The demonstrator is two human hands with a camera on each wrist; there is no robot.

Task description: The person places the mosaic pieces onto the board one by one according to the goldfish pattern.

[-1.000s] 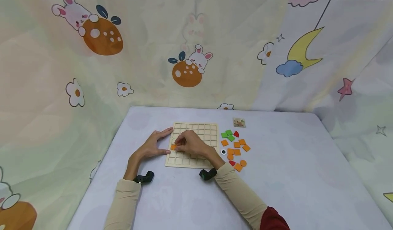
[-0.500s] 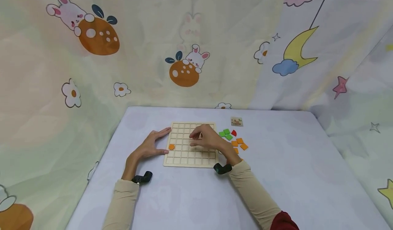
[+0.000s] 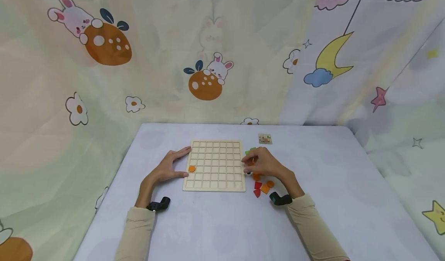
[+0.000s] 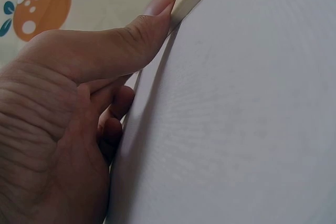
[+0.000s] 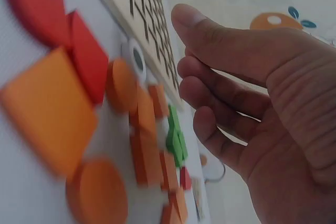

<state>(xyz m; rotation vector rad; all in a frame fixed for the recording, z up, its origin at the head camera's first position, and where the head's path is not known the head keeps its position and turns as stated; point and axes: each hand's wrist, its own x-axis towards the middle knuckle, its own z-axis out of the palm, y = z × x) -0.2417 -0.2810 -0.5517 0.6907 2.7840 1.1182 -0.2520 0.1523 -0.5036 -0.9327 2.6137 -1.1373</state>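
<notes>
A pale wooden grid board point(image 3: 215, 168) lies on the table, with an orange disc point(image 3: 192, 169) in a cell of its leftmost column. My left hand point(image 3: 166, 168) spreads thumb and index finger along the board's left edge; in the left wrist view the thumb point(image 4: 131, 45) presses that edge. Over the loose pieces just right of the board is my right hand point(image 3: 265, 162), its fingers loosely bent. The right wrist view shows nothing between thumb and fingers. Beside it lie orange squares point(image 5: 50, 111), red quarter pieces point(image 5: 37, 3), green squares point(image 5: 177, 137) and a white disc with a dark centre point(image 5: 135, 59).
Behind the pieces lies a small patterned card point(image 3: 265, 139). Red pieces point(image 3: 257, 185) and another orange disc point(image 3: 270, 184) sit near my right wrist. A printed cloth backdrop point(image 3: 167, 60) rises behind the white-covered table point(image 3: 208, 226).
My right hand has let go of the orange disc at the board's left side and moved right across the board to the loose pieces. The left hand has stayed at the board's edge.
</notes>
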